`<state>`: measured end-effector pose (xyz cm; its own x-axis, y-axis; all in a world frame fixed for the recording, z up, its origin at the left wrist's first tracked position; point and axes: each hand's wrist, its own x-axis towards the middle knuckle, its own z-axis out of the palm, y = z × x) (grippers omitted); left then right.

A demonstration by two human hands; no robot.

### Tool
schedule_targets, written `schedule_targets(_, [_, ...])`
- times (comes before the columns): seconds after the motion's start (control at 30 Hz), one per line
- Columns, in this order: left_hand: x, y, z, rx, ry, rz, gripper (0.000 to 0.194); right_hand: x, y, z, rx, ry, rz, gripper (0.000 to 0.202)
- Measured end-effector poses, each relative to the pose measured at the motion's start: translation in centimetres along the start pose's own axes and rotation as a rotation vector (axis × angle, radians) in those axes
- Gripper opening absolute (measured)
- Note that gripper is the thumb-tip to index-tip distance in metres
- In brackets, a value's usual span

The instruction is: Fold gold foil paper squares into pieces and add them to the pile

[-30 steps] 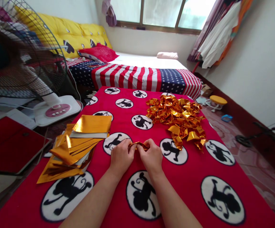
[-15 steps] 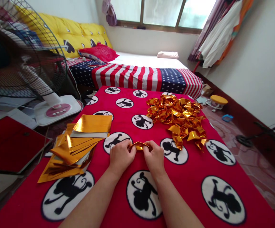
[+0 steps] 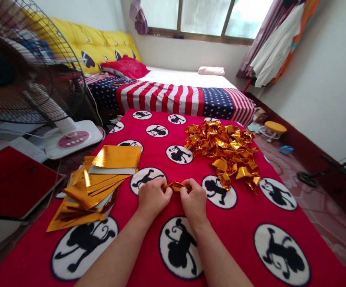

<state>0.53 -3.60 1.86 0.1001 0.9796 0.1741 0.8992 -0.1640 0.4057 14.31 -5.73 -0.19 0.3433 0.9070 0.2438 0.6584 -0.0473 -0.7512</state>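
A small folded piece of gold foil paper (image 3: 176,186) spans the gap between my two hands, just above the red cloth. My left hand (image 3: 154,195) pinches its left end, and my right hand (image 3: 193,198) pinches the right end; the fingers cover both ends. To the left lies a fanned stack of flat gold foil sheets (image 3: 117,156), some with pale undersides. A heap of folded gold foil pieces (image 3: 221,139) rests on the cloth to the far right of my hands.
The red cloth (image 3: 229,239) with black monkey prints covers the surface under my hands. An electric fan (image 3: 71,137) stands at the left. Beyond is a bed with a striped, starred cover (image 3: 161,95). A yellow stool (image 3: 275,126) stands on the floor at right.
Both hands stay in nearly the same place, still pinching the foil piece. Its middle looks a little flatter and narrower than before. The stack and the heap are unchanged.
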Motion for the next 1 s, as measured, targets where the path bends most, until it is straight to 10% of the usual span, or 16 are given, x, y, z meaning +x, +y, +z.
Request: schedule_targets(1.0, [-0.5, 1.4, 0.2, 0.035, 0.031, -0.044, 0.042, -0.7, -1.3, 0.5, -0.002, 0.112, 0.088, 0.030])
